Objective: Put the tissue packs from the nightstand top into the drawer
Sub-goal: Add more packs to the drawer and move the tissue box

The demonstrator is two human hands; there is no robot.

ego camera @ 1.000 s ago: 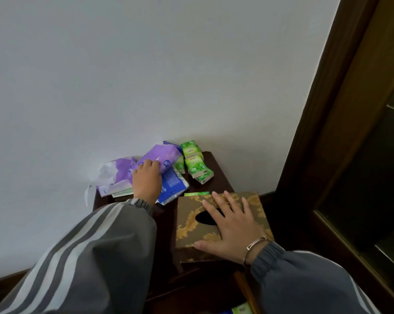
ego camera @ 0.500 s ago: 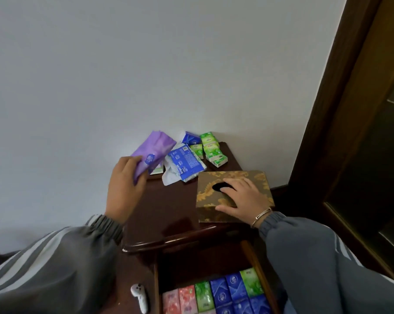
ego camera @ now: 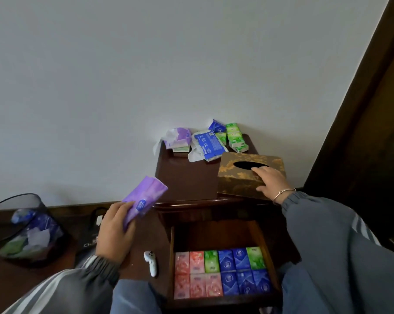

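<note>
The left hand (ego camera: 114, 232) gripped a soft purple plastic-wrapped tissue pack (ego camera: 144, 200) by its lower end, fingers curled round it. It held the pack in the air off the front left corner of the dark wooden nightstand top (ego camera: 187, 180), not yet over the open wooden drawer (ego camera: 216, 234). The right hand (ego camera: 270, 182) rested on the brown gold-patterned tissue box (ego camera: 236, 175) at the front right of the top. Its fingers lay loosely straight across the lid beside the oval slot and held nothing.

The job looked past halfway. Two neat rows of small pink, green and blue pocket packs (ego camera: 220, 273) already filled the front of the drawer, and the back part of it was bare (room enough, by the look of it, for the purple one). Several packs were left at the back of the top, against the wall:

- an opened purple pack with loose tissue spilling out (ego camera: 179, 138)
- a flat blue rectangular pack (ego camera: 208, 147)
- a smaller blue pack (ego camera: 216, 126) behind it
- a stack of small green packs (ego camera: 235, 138)

Whether the tissue box counted as a pack could not be told.

On the floor to the left stood a black mesh wastebasket (ego camera: 26, 230) with wrappers in it. A small white controller (ego camera: 151, 262) lay just beside the drawer.
</note>
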